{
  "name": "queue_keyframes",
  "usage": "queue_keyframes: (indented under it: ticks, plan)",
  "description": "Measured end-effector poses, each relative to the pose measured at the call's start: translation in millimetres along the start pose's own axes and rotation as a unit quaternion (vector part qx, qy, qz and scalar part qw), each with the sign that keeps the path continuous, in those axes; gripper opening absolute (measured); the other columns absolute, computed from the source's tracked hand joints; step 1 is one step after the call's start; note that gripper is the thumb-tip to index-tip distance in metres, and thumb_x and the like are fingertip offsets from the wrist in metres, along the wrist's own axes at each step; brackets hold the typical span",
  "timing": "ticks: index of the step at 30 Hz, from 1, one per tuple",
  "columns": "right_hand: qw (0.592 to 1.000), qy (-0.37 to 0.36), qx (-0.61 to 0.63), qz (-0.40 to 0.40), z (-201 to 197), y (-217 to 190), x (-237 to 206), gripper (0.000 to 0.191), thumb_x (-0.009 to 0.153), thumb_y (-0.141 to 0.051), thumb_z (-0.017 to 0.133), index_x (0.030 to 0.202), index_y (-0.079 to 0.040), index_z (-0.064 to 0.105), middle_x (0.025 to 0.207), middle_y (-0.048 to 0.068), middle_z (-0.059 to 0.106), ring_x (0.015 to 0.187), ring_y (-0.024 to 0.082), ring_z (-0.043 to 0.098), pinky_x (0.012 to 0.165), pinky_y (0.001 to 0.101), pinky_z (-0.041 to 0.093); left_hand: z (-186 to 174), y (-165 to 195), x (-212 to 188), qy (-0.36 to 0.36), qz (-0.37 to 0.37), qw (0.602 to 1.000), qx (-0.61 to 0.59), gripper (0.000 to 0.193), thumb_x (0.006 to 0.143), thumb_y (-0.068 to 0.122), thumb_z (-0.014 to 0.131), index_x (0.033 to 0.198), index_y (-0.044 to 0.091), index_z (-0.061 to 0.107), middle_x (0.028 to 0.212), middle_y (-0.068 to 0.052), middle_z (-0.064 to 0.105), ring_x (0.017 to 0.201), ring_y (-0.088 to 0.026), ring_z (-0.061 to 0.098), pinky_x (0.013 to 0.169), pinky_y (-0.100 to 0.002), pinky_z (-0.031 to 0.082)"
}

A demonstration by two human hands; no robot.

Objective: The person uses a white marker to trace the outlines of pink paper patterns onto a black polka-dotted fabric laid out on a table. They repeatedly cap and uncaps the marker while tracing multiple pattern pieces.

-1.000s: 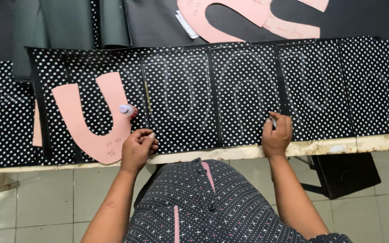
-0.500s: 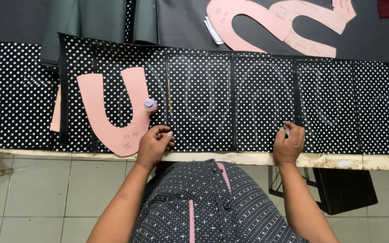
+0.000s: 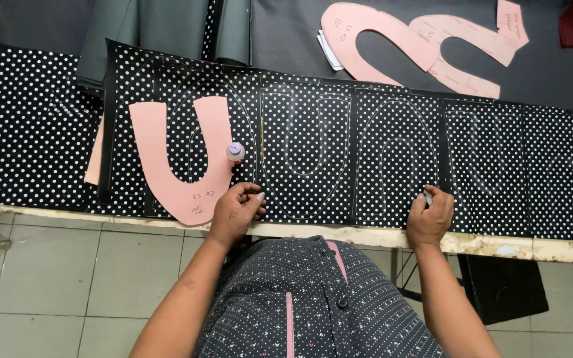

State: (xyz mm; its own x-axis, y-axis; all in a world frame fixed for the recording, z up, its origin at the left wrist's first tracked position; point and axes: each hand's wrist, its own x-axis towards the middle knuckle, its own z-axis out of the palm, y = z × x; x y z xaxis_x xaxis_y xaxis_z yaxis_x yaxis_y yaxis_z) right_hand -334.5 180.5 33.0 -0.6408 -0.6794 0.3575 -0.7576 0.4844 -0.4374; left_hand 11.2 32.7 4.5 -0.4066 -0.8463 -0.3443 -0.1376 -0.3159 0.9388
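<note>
1. Left hand [image 3: 235, 213] sits low and left of centre in the frame, fingers curled and fingertips pressed down on the black polka-dot fabric [image 3: 379, 152], right at the near edge of the table [image 3: 499, 244].
2. Whether that hand pinches the cloth or only holds it flat cannot be told.
3. Right hand [image 3: 429, 215] is lower right of centre, fingers bunched tight around a small pale marking tool [image 3: 427, 197], its tip touching the fabric.
4. The fabric stretches across the whole middle band of the frame, lying flat, with white arch-shaped outlines [image 3: 306, 142] drawn side by side along it.
5. Just up and left of the left hand lies a pink U-shaped paper pattern [image 3: 160, 149], open end pointing to the top of the frame, its curved bottom touching the hand's thumb side.
6. A small bottle with a pale purple cap [image 3: 235, 152] stands upright beside the pattern's right arm, just above the left hand.
7. A thin yellow stick [image 3: 262, 138] lies just to the right of the bottle.
8. Upper right of the frame: more pink curved patterns [image 3: 392, 40] overlap on dark cloth, well apart from both hands.
9. Upper left: grey-green folded cloth [image 3: 147, 33] lies beyond the dotted fabric.
10. Bottom of the frame: tiled floor [image 3: 54, 292] under the table edge.
</note>
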Motion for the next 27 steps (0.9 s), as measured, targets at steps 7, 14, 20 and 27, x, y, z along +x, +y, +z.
queue_keyframes:
  ticks: [7, 14, 20, 27]
  plan:
    - [0.997, -0.029, 0.054, -0.047, 6, -32, -2, 0.029, 0.096, -0.015, 0.062, 0.121, -0.001, 0.061, 0.114, 0.016, 0.056, 0.101, 0.031, 0.059, 0.09, 0.0422, 0.049, -2, 0, -1, -0.009, 0.007, 1.0, -0.011, 0.025, 0.096, 0.015, 0.064, 0.114, -0.003, 0.064, 0.088, -0.007, 0.072, 0.075, -0.011, 0.07, 0.066, -0.025, 0.058]
    - [0.992, -0.018, 0.065, -0.105, 23, -54, -7, 0.029, 0.094, -0.014, 0.065, 0.12, -0.002, 0.061, 0.109, 0.015, 0.059, 0.102, 0.033, 0.058, 0.092, 0.0432, 0.047, -3, -1, -1, -0.006, 0.013, 1.0, -0.013, 0.025, 0.096, 0.014, 0.064, 0.115, -0.003, 0.063, 0.088, -0.007, 0.072, 0.076, -0.012, 0.07, 0.067, -0.025, 0.058]
    - [0.995, -0.052, 0.035, -0.084, 24, -53, -7, 0.03, 0.095, -0.016, 0.063, 0.121, -0.001, 0.059, 0.112, 0.015, 0.056, 0.107, 0.032, 0.055, 0.096, 0.044, 0.045, -3, -1, -1, -0.001, 0.023, 1.0, 0.018, 0.026, 0.096, 0.015, 0.064, 0.115, -0.003, 0.064, 0.088, -0.007, 0.073, 0.076, -0.012, 0.072, 0.069, -0.024, 0.06]
    - [0.995, -0.05, 0.033, -0.08, 26, -54, -8, 0.03, 0.096, -0.015, 0.062, 0.122, -0.001, 0.059, 0.113, 0.016, 0.056, 0.107, 0.032, 0.055, 0.096, 0.0441, 0.045, -4, -3, -1, 0.001, 0.018, 1.0, 0.002, 0.025, 0.095, 0.014, 0.065, 0.115, -0.002, 0.064, 0.088, -0.006, 0.072, 0.076, -0.011, 0.071, 0.068, -0.024, 0.06]
